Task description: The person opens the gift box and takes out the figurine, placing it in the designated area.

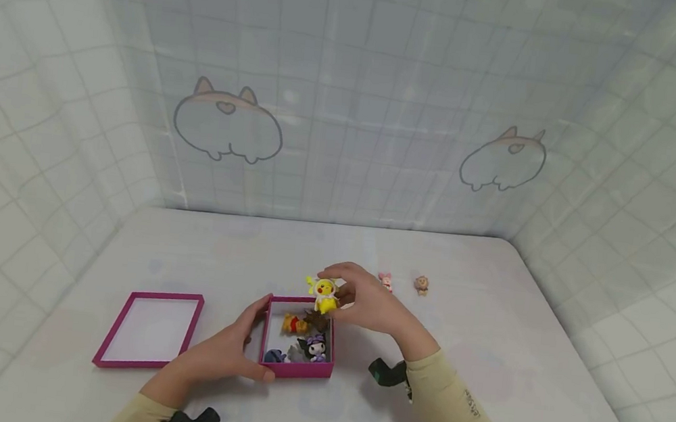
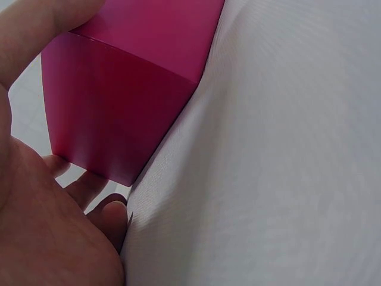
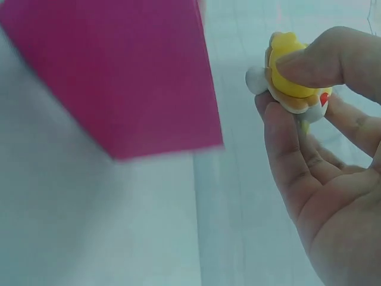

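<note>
My right hand (image 1: 369, 300) pinches a yellow Pikachu figurine (image 1: 325, 297) between thumb and fingers, above the back right of a magenta box (image 1: 301, 370). Seen from the right wrist, the thumb presses on the yellow figurine (image 3: 292, 71) and the fingers support it from beneath. With thumb at the front and fingers along the side and back corner, my left hand (image 1: 229, 349) grips the box's left end. Inside lie an orange bear figurine in red (image 1: 295, 324), a brown figurine (image 1: 316, 320), a black-and-purple hooded figurine (image 1: 315, 348) and a blue-grey one (image 1: 275, 356).
A magenta-rimmed lid (image 1: 197, 323), white inside, lies left of the box. Beyond my right hand, a small pink figurine (image 1: 385, 281) and a small brown figurine (image 1: 422, 286) are on the white tabletop (image 1: 236, 255). Tile-patterned walls enclose the back and sides.
</note>
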`<state>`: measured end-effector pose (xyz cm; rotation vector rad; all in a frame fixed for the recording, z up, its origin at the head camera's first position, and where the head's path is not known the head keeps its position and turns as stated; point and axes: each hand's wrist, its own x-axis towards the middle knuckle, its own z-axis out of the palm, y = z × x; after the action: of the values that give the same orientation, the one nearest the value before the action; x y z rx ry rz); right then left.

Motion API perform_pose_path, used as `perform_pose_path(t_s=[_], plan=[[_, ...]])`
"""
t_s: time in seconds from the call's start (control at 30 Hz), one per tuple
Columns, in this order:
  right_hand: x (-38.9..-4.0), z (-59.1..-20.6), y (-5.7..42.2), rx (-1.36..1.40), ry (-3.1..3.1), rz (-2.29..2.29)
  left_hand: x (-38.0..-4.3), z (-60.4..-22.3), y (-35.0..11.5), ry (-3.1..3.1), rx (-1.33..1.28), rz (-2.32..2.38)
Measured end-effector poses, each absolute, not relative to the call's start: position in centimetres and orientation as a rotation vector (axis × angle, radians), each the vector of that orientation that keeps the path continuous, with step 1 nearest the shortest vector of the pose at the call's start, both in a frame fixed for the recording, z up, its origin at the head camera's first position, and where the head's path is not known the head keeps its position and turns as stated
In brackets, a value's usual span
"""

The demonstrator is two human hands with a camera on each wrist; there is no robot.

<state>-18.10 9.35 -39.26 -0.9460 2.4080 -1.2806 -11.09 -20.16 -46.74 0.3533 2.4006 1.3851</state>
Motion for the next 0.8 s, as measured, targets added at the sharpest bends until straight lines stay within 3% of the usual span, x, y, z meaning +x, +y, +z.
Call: perform_pose_path(t_s=[0.53, 0.8], plan=[[-19.8, -39.0, 18.3, -0.666, 2.628, -1.334, -11.0, -46.8, -20.1, 2.383, 0.366, 1.422], [-20.4, -39.1, 22.3, -0.396, 2.682, -1.342, -11.1, -46.8, -20.2, 2.375, 0.369, 1.428]])
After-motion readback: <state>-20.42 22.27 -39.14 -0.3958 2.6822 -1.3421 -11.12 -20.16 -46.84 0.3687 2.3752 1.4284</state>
